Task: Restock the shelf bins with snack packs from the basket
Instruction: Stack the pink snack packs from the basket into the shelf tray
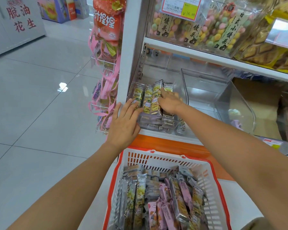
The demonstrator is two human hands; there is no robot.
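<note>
Grey floor tiles (pixel 40 97) fill the left; at centre four snack packs (pixel 148 97) stand in one shelf bin (pixel 178 80). Left grip (pixel 124 123), released, presses them; right grip (pixel 170 102) touches them, clench impossible to tell. One basket (pixel 165 157) below holds more.

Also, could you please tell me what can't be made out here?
Head view only:
right hand: its back hides most of its fingers, so any grip on the snack packs is unclear.
basket: near end cut off by the bottom edge.
price label: print too small.
</note>
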